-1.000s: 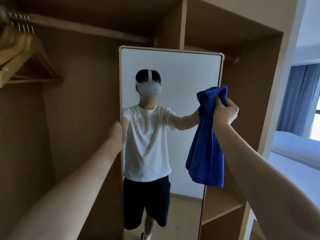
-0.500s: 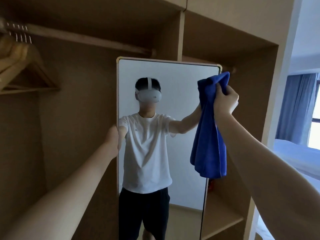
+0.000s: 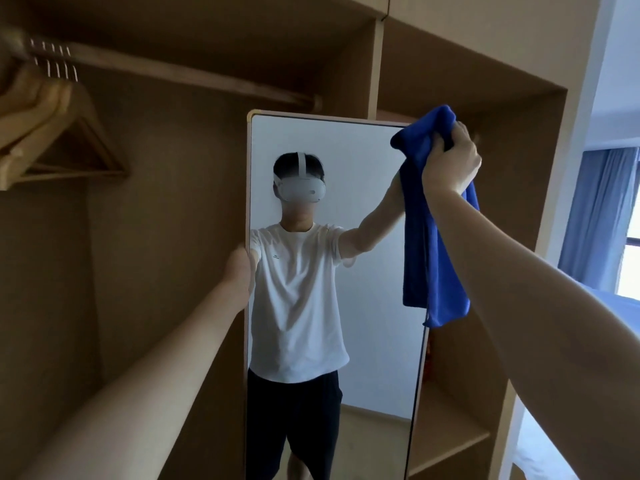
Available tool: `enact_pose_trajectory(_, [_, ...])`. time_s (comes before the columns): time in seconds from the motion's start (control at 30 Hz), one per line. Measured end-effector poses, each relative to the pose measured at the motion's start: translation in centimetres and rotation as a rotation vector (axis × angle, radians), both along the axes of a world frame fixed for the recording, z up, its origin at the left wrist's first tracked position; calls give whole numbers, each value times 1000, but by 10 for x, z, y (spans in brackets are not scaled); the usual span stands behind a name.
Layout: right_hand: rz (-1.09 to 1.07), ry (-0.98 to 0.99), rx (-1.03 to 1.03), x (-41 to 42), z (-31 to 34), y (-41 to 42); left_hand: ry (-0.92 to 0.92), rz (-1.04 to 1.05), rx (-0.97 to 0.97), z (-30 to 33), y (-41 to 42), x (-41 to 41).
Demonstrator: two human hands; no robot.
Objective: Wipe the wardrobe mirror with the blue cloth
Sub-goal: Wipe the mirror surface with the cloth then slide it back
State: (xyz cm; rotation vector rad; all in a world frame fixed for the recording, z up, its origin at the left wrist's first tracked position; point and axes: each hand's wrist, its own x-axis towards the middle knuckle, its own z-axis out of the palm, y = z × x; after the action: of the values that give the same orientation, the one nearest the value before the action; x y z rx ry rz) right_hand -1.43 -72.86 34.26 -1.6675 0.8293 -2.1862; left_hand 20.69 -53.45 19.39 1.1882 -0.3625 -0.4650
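Observation:
A tall wardrobe mirror [image 3: 367, 161] with a thin light frame stands out from the open wooden wardrobe and reflects a person in a white shirt. My left hand [image 3: 238, 268] grips the mirror's left edge at mid height. My right hand [image 3: 450, 164] is clenched on the bunched top of the blue cloth [image 3: 429, 244] at the mirror's top right corner. The rest of the cloth hangs down over the right edge of the glass.
Wooden hangers [image 3: 52, 133] hang from the rail [image 3: 194, 77] at upper left. A wardrobe shelf [image 3: 446, 441] sits low behind the mirror's right edge. Blue curtains [image 3: 602, 220] and a bed [image 3: 623, 313] lie at far right.
My right hand has lifted the cloth from mid height up to the mirror's top right corner. My left hand has kept its hold on the left edge.

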Motion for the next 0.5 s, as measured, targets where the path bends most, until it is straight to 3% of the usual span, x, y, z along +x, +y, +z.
enact_pose_trajectory(0.5, [-79,126,61,-7,6,1,-47,15,18,-2,3,-1])
